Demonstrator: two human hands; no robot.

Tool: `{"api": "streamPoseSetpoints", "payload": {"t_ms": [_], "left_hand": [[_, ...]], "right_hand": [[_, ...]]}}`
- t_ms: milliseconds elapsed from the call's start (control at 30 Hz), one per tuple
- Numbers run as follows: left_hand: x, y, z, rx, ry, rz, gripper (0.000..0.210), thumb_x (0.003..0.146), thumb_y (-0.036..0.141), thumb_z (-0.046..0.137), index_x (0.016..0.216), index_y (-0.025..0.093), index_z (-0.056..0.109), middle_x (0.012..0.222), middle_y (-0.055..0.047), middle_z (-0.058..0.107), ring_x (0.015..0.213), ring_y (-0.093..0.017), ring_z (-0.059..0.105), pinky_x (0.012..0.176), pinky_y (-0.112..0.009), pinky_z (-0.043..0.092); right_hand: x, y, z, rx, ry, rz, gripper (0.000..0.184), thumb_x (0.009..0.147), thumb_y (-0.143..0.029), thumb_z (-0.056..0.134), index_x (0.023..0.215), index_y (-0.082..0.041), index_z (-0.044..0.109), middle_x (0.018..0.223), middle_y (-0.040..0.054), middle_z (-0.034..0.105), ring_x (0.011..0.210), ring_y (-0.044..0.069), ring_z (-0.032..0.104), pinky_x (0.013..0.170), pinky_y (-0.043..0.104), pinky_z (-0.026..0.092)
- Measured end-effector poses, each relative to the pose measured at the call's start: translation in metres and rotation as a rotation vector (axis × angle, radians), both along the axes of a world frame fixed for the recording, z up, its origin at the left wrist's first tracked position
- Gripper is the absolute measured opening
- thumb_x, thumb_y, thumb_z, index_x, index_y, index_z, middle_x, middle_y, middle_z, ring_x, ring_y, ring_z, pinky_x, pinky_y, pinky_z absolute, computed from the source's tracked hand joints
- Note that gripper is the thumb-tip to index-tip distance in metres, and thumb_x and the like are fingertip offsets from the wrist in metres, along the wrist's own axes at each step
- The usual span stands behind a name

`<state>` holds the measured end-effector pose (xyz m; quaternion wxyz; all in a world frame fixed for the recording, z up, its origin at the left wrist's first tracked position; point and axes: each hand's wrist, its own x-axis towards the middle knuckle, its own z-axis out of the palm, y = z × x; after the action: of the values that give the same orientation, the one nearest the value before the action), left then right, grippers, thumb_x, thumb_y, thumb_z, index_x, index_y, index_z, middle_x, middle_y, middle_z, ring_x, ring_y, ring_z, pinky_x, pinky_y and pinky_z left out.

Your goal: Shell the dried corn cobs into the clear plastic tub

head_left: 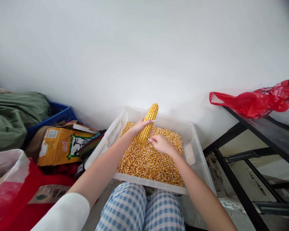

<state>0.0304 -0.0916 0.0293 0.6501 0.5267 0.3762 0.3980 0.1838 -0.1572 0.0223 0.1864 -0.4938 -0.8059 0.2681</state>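
My left hand (139,126) is wrapped round an ear of corn (151,116), its thumb lying across the front. The ear tilts, with its narrow tip up and to the right, and rows of yellow kernels cover the side I see. At its lower end is my right hand (160,143), fingers curled together in a pinch close against the ear; whatever may be between them is too small to make out. Below both hands, loose corn kernels (146,163) spread in a thick layer inside a translucent white plastic bin (197,144).
The bin stands against a white wall (144,57), in front of my checked knees (125,205). To the left are a yellow carton (60,150), a blue crate (62,112) and a red bag (38,189). A black metal frame (233,179) bearing a red plastic bag (252,101) stands right.
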Motion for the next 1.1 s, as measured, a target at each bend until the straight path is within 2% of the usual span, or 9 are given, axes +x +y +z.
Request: {"api": "streamPoseSetpoints", "payload": {"t_ms": [100,267,367,500,567,800,933,1100], "left_hand": [[0.0,-0.001,0.001,0.006,-0.006,0.005,0.038,0.068,0.048,0.066,0.087,0.018,0.052,0.062,-0.005,0.063,0.049,-0.018,0.059,0.042,-0.026,0.046],[0.002,0.0,-0.001,0.003,-0.027,0.017,0.038,0.067,0.047,0.067,0.086,0.017,0.053,0.061,-0.005,0.062,0.047,-0.017,0.058,0.041,-0.026,0.045],[0.003,0.007,-0.003,-0.056,-0.102,0.092,0.039,0.068,0.047,0.066,0.087,0.017,0.052,0.06,-0.004,0.061,0.048,-0.018,0.059,0.043,-0.026,0.047],[0.007,0.014,-0.004,-0.252,-0.26,0.18,0.038,0.071,0.051,0.06,0.085,0.016,0.051,0.058,-0.004,0.06,0.047,-0.018,0.06,0.043,-0.028,0.048],[0.009,0.015,-0.004,-0.304,-0.297,0.214,0.038,0.072,0.051,0.058,0.084,0.016,0.052,0.056,-0.004,0.06,0.046,-0.017,0.059,0.043,-0.027,0.048],[0.002,0.018,-0.004,-0.277,-0.293,0.195,0.039,0.072,0.051,0.057,0.086,0.015,0.052,0.06,-0.005,0.062,0.05,-0.019,0.062,0.044,-0.028,0.049],[-0.007,0.023,-0.004,-0.261,-0.294,0.201,0.04,0.071,0.053,0.058,0.085,0.016,0.052,0.063,-0.005,0.062,0.052,-0.02,0.063,0.046,-0.029,0.05],[-0.008,0.026,-0.007,-0.244,-0.283,0.181,0.04,0.07,0.053,0.058,0.086,0.017,0.052,0.063,-0.005,0.062,0.052,-0.019,0.063,0.046,-0.028,0.049]], "right_hand": [[-0.002,0.001,-0.003,-0.07,0.07,-0.004,0.026,0.085,-0.023,0.045,0.067,-0.014,0.061,0.061,0.0008,0.057,0.057,0.013,0.047,0.057,0.023,0.03],[-0.003,0.002,-0.006,-0.135,0.129,-0.09,0.027,0.085,-0.025,0.045,0.068,-0.014,0.062,0.058,-0.0003,0.055,0.058,0.012,0.047,0.059,0.022,0.032],[-0.003,0.004,-0.007,-0.093,0.137,-0.123,0.028,0.086,-0.028,0.043,0.068,-0.015,0.06,0.057,-0.0006,0.052,0.056,0.012,0.045,0.058,0.022,0.03],[-0.004,0.009,-0.007,0.059,0.191,-0.201,0.03,0.087,-0.032,0.039,0.065,-0.017,0.051,0.058,-0.001,0.047,0.056,0.013,0.042,0.056,0.023,0.029],[-0.003,0.01,-0.005,0.086,0.212,-0.212,0.031,0.088,-0.034,0.037,0.064,-0.017,0.048,0.057,-0.0014,0.045,0.055,0.013,0.041,0.056,0.023,0.028],[0.013,0.008,0.01,-0.046,0.2,-0.118,0.031,0.086,-0.038,0.04,0.069,-0.016,0.053,0.055,-0.0037,0.041,0.056,0.012,0.04,0.057,0.022,0.029],[0.016,0.008,0.012,-0.073,0.131,-0.021,0.032,0.087,-0.038,0.041,0.071,-0.015,0.056,0.059,-0.003,0.047,0.059,0.011,0.043,0.06,0.022,0.03],[0.014,0.007,0.012,-0.081,0.068,0.015,0.031,0.088,-0.035,0.041,0.071,-0.015,0.056,0.065,-0.0014,0.054,0.062,0.011,0.048,0.061,0.022,0.032]]}}
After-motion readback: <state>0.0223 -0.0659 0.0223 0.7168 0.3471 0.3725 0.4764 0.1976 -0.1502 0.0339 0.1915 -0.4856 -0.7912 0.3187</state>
